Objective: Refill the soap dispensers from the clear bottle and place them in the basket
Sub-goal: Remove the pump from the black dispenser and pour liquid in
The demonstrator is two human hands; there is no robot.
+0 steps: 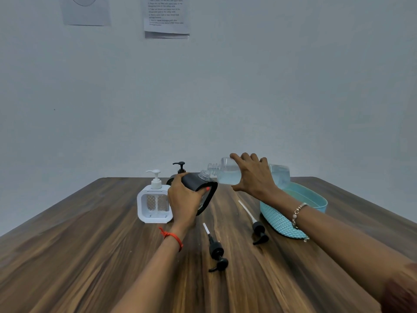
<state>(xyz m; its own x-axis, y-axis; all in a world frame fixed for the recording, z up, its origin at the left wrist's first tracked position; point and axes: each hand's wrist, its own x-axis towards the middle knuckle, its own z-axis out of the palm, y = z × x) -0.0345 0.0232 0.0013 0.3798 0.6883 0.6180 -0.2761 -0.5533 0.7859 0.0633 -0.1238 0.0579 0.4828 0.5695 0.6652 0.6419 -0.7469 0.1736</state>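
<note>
Forearms point(338, 238) reach in from the bottom edge, and between them a near pump point(217, 251) and a far pump point(258, 229), both black and loose, lie on their sides on the surface point(90, 256) with their tubes pointing away. Further out, the left hand point(182, 199) is clamped round the black dispenser point(198, 180), tipping it so that its open neck leans to the right. The right hand point(252, 177) wraps the bottle point(226, 171), fingers over the top and thumb beneath, and holds it nearly on its side with its bare threaded neck just above the dispenser's mouth. The two hands are near each other but apart. Pale liquid pools along the bottle's lower side; whether any is running across I cannot tell. Just left of the left hand the white dispenser point(154, 202) stands with its pump on, and a rear dispenser point(180, 167), mostly hidden behind that hand, shows little more than a black pump on top. To the right the basket point(282, 222) sits partly behind the right forearm, and no dispenser shows in it. By my reading the job is at an early stage. One dispenser is open and being filled, or about to be, and needs its pump back. The other two look unopened, and all three have yet to go into the basket.
</note>
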